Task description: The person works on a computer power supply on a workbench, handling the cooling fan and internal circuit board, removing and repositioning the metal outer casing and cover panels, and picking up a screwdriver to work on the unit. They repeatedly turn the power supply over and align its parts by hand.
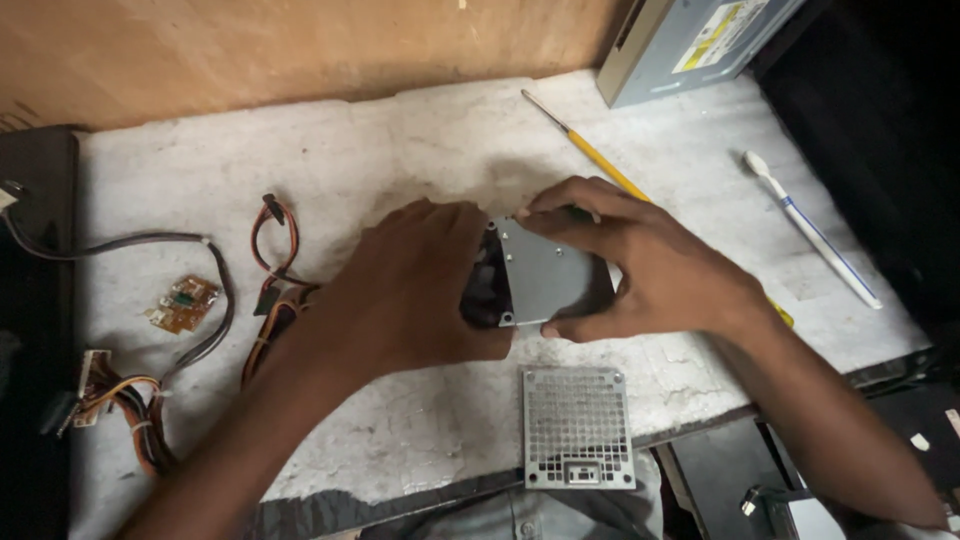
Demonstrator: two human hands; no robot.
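Both my hands hold a small grey metal box point(545, 272) with a black opening on its left side, at the middle of the white worktop point(400, 150). My left hand point(410, 285) covers its left end, fingers curled over the top. My right hand point(640, 265) grips the right end, thumb below and fingers along the top edge. A perforated grey metal cover point(578, 427) lies flat just in front of the box, near the table's front edge.
A yellow-handled screwdriver point(590, 150) lies behind my right hand. A white toothbrush point(810, 228) rests at the right. A grey drive case point(690, 45) stands at the back right. A small brown circuit board point(183, 303) and bundled coloured wires point(275, 290) lie at the left.
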